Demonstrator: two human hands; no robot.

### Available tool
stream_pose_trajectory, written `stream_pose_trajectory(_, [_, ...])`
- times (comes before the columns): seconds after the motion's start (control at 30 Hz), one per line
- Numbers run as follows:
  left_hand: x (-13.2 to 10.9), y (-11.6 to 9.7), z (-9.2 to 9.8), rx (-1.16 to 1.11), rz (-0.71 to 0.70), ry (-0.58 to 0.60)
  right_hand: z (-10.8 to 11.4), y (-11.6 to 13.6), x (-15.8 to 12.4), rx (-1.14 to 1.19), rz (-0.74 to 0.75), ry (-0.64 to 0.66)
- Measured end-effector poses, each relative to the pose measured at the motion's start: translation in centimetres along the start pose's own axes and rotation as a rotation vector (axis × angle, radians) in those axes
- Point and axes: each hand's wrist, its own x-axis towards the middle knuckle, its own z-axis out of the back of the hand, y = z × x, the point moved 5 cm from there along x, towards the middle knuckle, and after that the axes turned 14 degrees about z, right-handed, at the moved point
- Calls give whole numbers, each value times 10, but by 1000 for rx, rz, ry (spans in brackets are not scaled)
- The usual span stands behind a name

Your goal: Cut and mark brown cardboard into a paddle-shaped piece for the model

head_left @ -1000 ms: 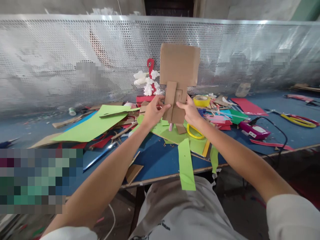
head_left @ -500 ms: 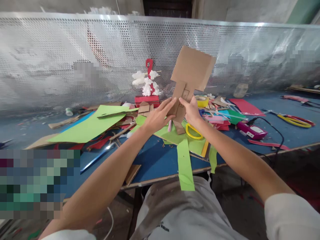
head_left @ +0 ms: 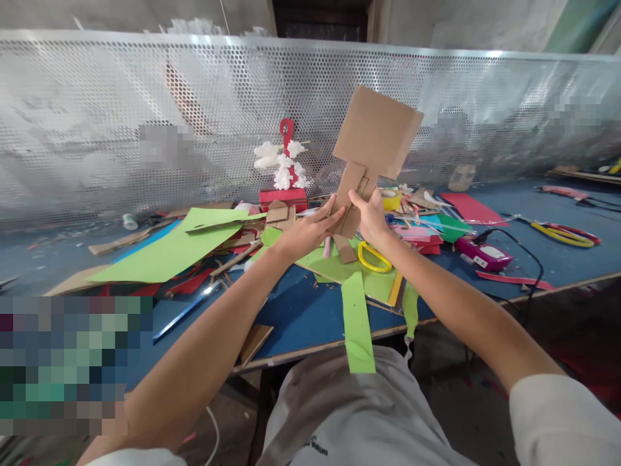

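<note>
A paddle-shaped piece of brown cardboard (head_left: 378,133) with a squarish head and a narrower lower part is held up above the cluttered table. My right hand (head_left: 372,219) grips its lower part from the right, thumb across the front. A separate narrow cardboard strip (head_left: 350,184) lies over that lower part, partly covering a drawn outline. My left hand (head_left: 308,232) presses the strip from the left, fingers stretched along it. Below the hands are yellow scissor handles (head_left: 374,257), green paper (head_left: 334,262) and a small cardboard piece (head_left: 345,250).
A perforated metal screen (head_left: 218,103) stands behind the table. Near it is a red stand with white tufts (head_left: 285,169). Large green sheets (head_left: 179,249) lie left; a purple device with a cable (head_left: 485,254) and yellow-red pliers (head_left: 565,234) lie right. A green strip (head_left: 358,323) hangs over the front edge.
The cardboard strip has shifted slightly right on the lower part and covers more of the drawn outline. Both hands stay on the cardboard. The view has moved a little.
</note>
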Motion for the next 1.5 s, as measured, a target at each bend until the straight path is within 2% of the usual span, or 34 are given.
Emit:
stream_pose_trajectory(0.63, [-2, -6, 8, 4, 9, -111, -1, 17, 4, 102, 4, -34])
stream_pose_trajectory(0.93, [-2, -5, 8, -70, 53, -98, -1, 17, 3, 71, 4, -27])
stream_pose_trajectory(1.03, [-2, -9, 10, -136, 57, -82, 0, 18, 4, 50, 24, -29])
stream_pose_trajectory(1.13, [2, -12, 16, -277, 138, -88, -1, 19, 3, 44, 26, -22])
stream_pose_trajectory(1.3, [8, -10, 27, -613, 320, -232, -12, 22, -6, 35, 1, 99])
stream_pose_trajectory(1.4, [9, -6, 27, -700, 391, -297, -20, 30, -12, 33, 10, 197])
stream_pose_trajectory(1.5, [8, -3, 26, -766, 429, -328, -24, 38, -14, 32, 29, 233])
